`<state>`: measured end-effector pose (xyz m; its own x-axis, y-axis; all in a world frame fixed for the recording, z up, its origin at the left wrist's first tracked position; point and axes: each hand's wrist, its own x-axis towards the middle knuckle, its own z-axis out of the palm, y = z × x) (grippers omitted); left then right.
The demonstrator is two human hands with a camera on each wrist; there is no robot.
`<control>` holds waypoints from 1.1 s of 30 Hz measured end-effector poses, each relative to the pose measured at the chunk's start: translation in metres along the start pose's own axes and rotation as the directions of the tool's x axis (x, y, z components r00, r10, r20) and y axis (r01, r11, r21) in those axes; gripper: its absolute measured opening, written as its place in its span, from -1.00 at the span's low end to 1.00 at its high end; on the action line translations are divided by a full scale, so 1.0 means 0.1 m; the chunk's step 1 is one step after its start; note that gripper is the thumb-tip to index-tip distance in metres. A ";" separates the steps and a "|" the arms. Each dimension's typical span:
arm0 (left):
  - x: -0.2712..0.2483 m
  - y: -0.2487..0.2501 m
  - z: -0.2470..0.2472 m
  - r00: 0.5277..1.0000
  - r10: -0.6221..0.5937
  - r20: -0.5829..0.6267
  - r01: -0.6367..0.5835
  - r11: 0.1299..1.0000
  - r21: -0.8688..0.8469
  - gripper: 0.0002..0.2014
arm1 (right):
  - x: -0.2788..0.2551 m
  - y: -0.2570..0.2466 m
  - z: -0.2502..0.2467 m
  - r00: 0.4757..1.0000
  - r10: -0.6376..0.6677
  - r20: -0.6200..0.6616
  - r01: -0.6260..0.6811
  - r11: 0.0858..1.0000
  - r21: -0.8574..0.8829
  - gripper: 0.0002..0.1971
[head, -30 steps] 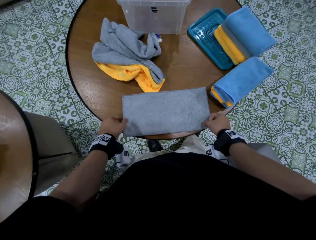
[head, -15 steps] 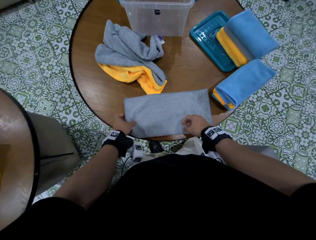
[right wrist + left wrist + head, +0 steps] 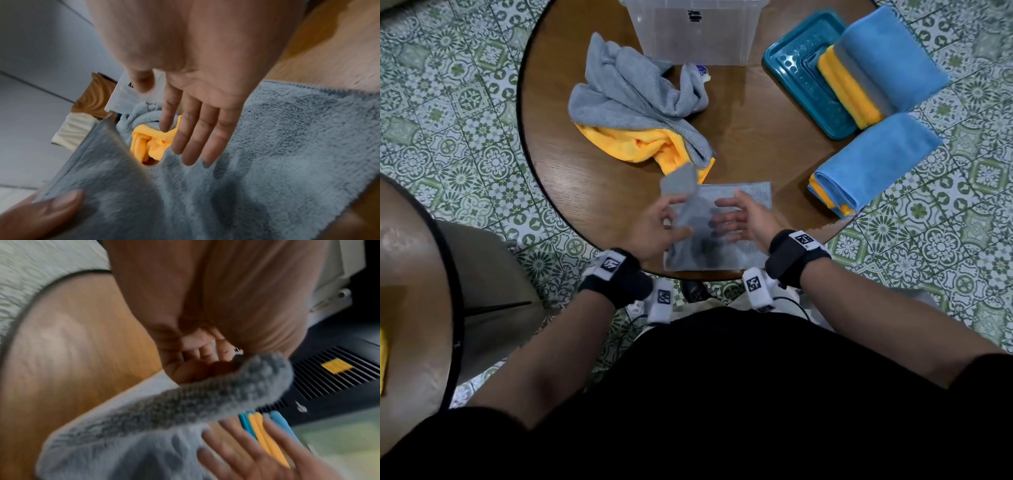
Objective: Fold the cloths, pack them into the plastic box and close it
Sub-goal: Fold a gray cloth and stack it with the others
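Note:
A grey cloth [image 3: 736, 202] lies folded on the round wooden table [image 3: 750, 144] near its front edge. My left hand [image 3: 661, 222] pinches the cloth's left end and holds it lifted, turned over toward the right. My right hand [image 3: 739, 219] hovers flat just above the cloth's middle [image 3: 277, 146], fingers straight and spread, holding nothing. In the left wrist view the lifted grey edge [image 3: 205, 395] curls under my left fingers. The clear plastic box [image 3: 693, 31] stands open at the table's far edge. Its teal lid [image 3: 801, 78] lies to the right.
A crumpled grey cloth [image 3: 633, 92] over a yellow one [image 3: 640, 147] sits at the left middle of the table. Folded blue, grey and yellow cloths [image 3: 876, 65] rest on the lid. Another folded blue and yellow stack [image 3: 869, 164] overhangs the right edge. Another table [image 3: 410, 308] stands left.
My left hand has lifted the cloth's left end and carried it rightward over the rest. My right hand slid from the right corner to the middle and opened flat.

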<state>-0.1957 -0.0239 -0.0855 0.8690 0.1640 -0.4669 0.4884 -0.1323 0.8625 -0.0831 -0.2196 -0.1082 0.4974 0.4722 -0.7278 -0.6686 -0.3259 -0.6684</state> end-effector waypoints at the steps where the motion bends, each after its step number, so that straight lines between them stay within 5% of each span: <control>1: 0.04 0.02 0.12 0.998 0.030 0.057 -0.030 1.000 -0.009 -0.44 | 0.00 -0.02 0.00 1.000 0.009 0.022 -0.010 0.999 0.032 -0.38; 4: 0.16 0.05 0.44 0.982 0.078 0.169 -0.072 0.997 -0.042 -0.47 | 0.06 0.04 -0.03 0.999 -0.040 -0.021 0.043 0.992 0.118 -0.41; 7: 0.27 0.04 0.58 0.984 0.020 0.175 -0.002 0.995 -0.102 -0.66 | 0.13 0.12 -0.14 0.966 -0.075 -0.247 0.090 0.995 0.052 -0.78; 9: 0.35 -0.01 0.58 0.999 -0.013 0.035 0.016 0.996 -0.091 -0.83 | 0.15 0.13 -0.23 0.943 -0.099 -0.319 0.103 0.995 -0.005 -0.85; 13: 0.54 -0.15 0.47 0.966 0.057 -0.253 -0.008 0.982 0.191 -0.84 | 0.12 0.13 -0.37 0.907 -0.148 -0.395 0.098 0.985 -0.144 -0.80; 18: 0.69 -0.31 0.37 0.985 0.108 -0.132 -0.026 0.858 0.513 -0.73 | 0.18 0.26 -0.52 0.865 -0.181 -0.468 0.003 0.935 -0.355 -0.77; 26: 0.69 -0.35 0.47 0.996 0.076 -0.056 -0.014 0.703 0.711 -0.53 | 0.12 0.31 -0.56 0.816 -0.303 -0.493 -0.025 0.832 -0.554 -0.67; 28: 0.65 -0.34 0.45 0.993 0.094 -0.073 -0.009 0.671 0.741 -0.54 | 0.06 0.27 -0.54 0.782 -0.366 -0.504 -0.050 0.770 -0.636 -0.66; 30: 0.60 -0.34 0.43 0.983 0.182 -0.035 -0.091 0.641 0.762 -0.66 | 0.00 0.23 -0.51 0.747 -0.493 -0.446 -0.071 0.608 -0.791 -0.63; 31: 0.58 -0.35 0.42 0.974 0.226 0.033 -0.168 0.608 0.776 -0.74 | -0.02 0.22 -0.49 0.757 -0.535 -0.375 -0.062 0.512 -0.857 -0.62; 33: 0.53 -0.41 0.40 0.950 0.227 0.215 -0.305 0.525 0.794 -0.82 | -0.03 0.23 -0.45 0.863 -0.476 -0.169 0.010 0.350 -0.937 -0.64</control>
<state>-0.1661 -0.0490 -0.1533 0.9533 -0.0844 -0.2898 0.0546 -0.8961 0.4406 -0.0751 -0.2651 -0.1285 0.8408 0.4247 -0.3356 0.2892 -0.8766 -0.3847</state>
